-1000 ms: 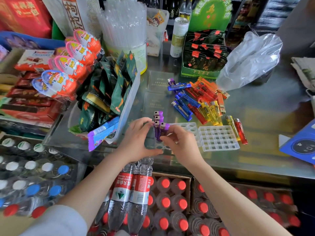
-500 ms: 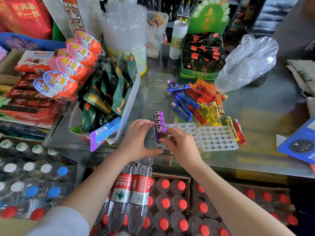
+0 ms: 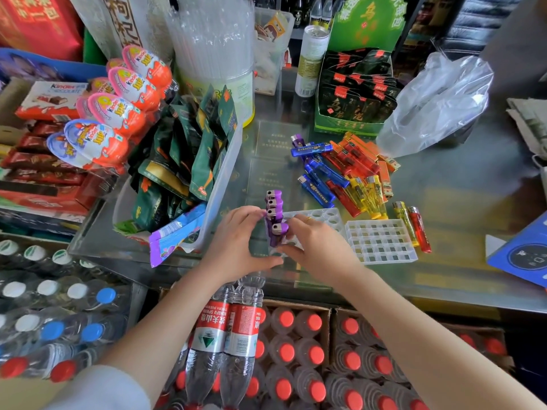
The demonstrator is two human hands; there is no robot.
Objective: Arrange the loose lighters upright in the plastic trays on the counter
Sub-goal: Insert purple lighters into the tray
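since the earlier frames the purple lighters [image 3: 274, 216] have sunk from a raised bunch into the round-holed tray [image 3: 321, 218] and now stand in a row. left hand [image 3: 236, 244] steadies them with curled fingers; right hand [image 3: 318, 247] pinches the nearest one. the loose lighters [image 3: 346, 176], glossy translucent sticks lying flat, sit beyond and right, nearer the right hand. the square-celled tray [image 3: 380, 241] is ribbed clear plastic on the glassy counter [image 3: 461, 202].
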